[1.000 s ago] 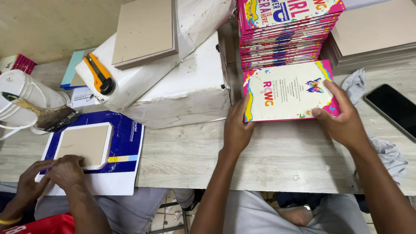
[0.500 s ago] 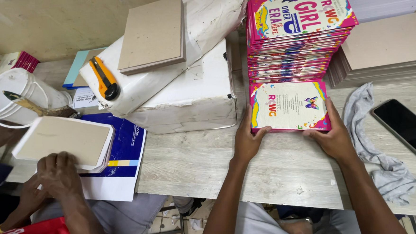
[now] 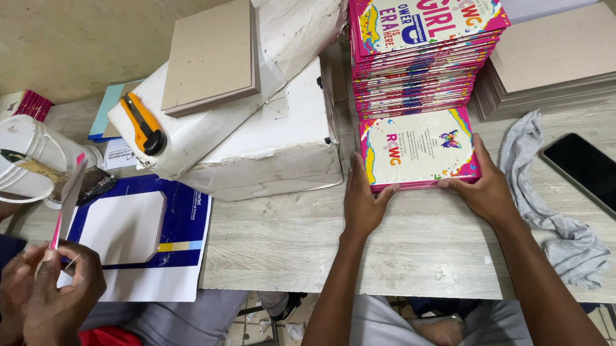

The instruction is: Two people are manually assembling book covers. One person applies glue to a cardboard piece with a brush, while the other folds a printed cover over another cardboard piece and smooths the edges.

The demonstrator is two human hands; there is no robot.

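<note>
1. Pink-edged and brightly printed, a small stack of book covers [image 3: 419, 149] is lying flat on the pale wooden table [image 3: 291, 244], right in front of the tall pile of matching covers [image 3: 424, 44], with its far edge close against that pile's base

2. Both of the person's hands are pressing in on the small stack: the left hand [image 3: 362, 202] is lying flat against its left edge with fingers straight, and the right hand [image 3: 483, 188] is cupping its right front corner; neither hand is closing around anything, so the stack is being squeezed between open palms, not clamped

3. Squaring it well, as I judge it, is calling for even pressure from both sides, with the front edge tapped flush so that no cover is sticking out

4. A grey cloth [image 3: 544, 189] and a black phone [image 3: 596, 175] are lying to the right, near the right forearm; a careless elbow could be dragging them

5. At the left, a co-worker's hands [image 3: 50, 288] are holding a thin pink-edged sheet over a blue and white cover [image 3: 139, 234], near a white bucket [image 3: 8, 157] holding a brush

6. An orange utility knife [image 3: 142, 122] is resting on a white wrapped bundle [image 3: 263, 126], well apart from the working hands
</note>
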